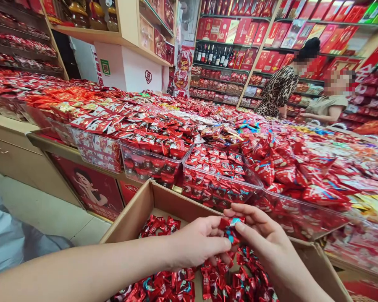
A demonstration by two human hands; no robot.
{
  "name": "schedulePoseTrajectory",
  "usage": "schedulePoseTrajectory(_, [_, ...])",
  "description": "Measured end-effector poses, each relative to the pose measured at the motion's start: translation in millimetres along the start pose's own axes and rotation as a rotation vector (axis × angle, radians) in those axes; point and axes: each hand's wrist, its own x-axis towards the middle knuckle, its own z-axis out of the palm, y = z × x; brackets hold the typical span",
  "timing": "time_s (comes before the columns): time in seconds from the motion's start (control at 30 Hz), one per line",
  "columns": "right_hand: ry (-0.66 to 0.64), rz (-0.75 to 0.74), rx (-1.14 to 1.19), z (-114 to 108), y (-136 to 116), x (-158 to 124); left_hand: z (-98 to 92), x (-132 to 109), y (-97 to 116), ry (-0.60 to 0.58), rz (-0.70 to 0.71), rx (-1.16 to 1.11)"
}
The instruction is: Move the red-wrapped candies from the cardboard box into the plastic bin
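Note:
Above an open cardboard box (pixel 130 212), my left hand (pixel 204 239) and my right hand (pixel 261 228) meet around a few red-and-blue wrapped candies (pixel 233 228). The left fingers and thumb close on them from the left, while the right thumb presses from the other side. How many candies are held cannot be made out. Below, loose red wrapped candies (pixel 219 277) lie in the box, partly hidden by my hands and forearms. Just beyond the box stands a clear plastic bin (pixel 220 178) with similar small candies in neat rows.
More clear bins of wrapped sweets spread across the counter, including dark-red candies (pixel 151 163) and larger red packets (pixel 290 167). Two people (pixel 279 86) stand at the far side by shelves of boxes and bottles. A pale plastic bag (pixel 12 235) lies at left on the floor.

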Motion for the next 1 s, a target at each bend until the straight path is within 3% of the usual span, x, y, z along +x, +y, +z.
schedulePoseTrajectory(0.2, [0.006,0.021,-0.041,-6,8,-3,0.8,5,-1,0.014,-0.116,0.153])
schedulePoseTrajectory(0.33, [-0.024,0.015,-0.057,-9,10,-2,0.2,7,-4,0.039,-0.129,0.157])
schedulePoseTrajectory(0.5, [0.047,0.054,-0.038,-11,15,1,0.7,8,-9,0.063,-0.128,0.11])
schedulePoseTrajectory(0.63, [0.097,0.026,-0.061,-15,17,2,-1.2,7,-9,0.04,-0.176,-0.06])
schedulePoseTrajectory(0.77, [0.219,0.0,0.086,-24,15,3,-6.9,6,-2,0.001,-0.17,-0.364])
schedulePoseTrajectory(0.87, [0.18,0.039,0.181,-27,11,3,-10.7,6,4,-0.02,-0.169,-0.522])
schedulePoseTrajectory(1.0, [0.162,0.173,0.054,-18,12,2,-8.0,5,6,0.027,-0.124,-0.46])
